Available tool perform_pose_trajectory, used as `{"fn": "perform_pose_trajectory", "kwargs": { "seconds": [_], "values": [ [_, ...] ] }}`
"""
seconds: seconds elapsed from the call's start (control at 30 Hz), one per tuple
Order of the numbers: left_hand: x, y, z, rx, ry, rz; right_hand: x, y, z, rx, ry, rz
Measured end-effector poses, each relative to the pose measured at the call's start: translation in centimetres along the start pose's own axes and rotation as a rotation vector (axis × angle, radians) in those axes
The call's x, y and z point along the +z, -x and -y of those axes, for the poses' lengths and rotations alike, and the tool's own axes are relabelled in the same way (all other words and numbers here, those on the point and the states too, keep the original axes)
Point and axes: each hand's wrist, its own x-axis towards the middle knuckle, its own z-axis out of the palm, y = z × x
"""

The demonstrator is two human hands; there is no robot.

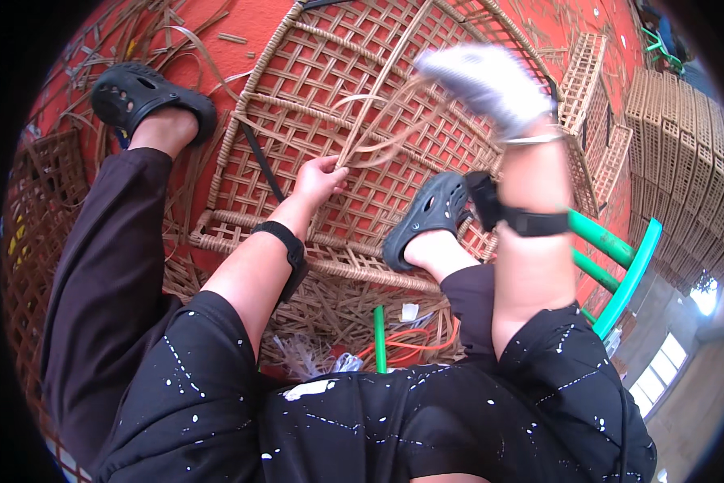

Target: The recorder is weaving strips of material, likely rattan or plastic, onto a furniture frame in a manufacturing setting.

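Note:
A woven rattan panel (297,64) with a wrapped rim lies between my feet, its open lattice showing red floor through the gaps. My left hand (322,179) pinches several tan rattan strips (344,153) just above the lattice. From there the strips fan up and right in loose loops toward my right hand (487,84). That hand wears a white glove and is smeared by motion over the panel's upper right. Its fingers are too blurred to show whether they grip the strip ends.
My dark clogs (148,97) flank the panel; the right one (430,213) rests on its edge. Loose strip scraps (330,322) litter the floor. A green stool (620,266) and stacked woven panels (684,153) stand at right. An orange cord (414,342) lies near me.

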Motion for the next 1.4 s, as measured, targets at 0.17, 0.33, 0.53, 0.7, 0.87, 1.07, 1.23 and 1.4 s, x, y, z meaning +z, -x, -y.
{"fn": "perform_pose_trajectory", "kwargs": {
  "seconds": [0.17, 0.33, 0.53, 0.7, 0.87, 1.07, 1.23, 1.4],
  "values": [
    [0.9, 0.7, -0.6, 0.048, -0.108, -0.138, -9.6, 2.2, 7.7, -0.053, -0.619, -0.867],
    [1.1, 0.2, -1.4, -0.046, -0.087, -0.19, -7.4, 0.6, 2.8, 0.032, -0.397, -0.886],
    [0.8, -0.6, -2.3, -0.232, 0.056, -0.165, 8.7, -0.6, -6.6, 0.097, 0.224, -0.555],
    [0.1, -1.4, -3.1, -0.395, 0.128, -0.146, 21.0, 3.1, -10.6, 1.011, -1.214, -0.095],
    [-0.2, -1.8, -3.8, -0.48, 0.163, -0.066, 24.9, 3.4, -12.5, 0.931, -1.658, -0.191],
    [-0.3, -2.3, -3.5, -0.488, 0.078, -0.061, 24.2, 2.0, -11.7, 0.815, -1.395, -0.129],
    [-0.6, -1.2, -2.3, -0.362, 0.146, -0.012, 21.5, 1.9, -11.4, 0.654, -0.341, 0.165],
    [-0.2, -0.4, -1.4, -0.198, 0.104, -0.047, 20.9, 1.7, -10.8, 0.534, 0.084, 0.15]
  ]
}}
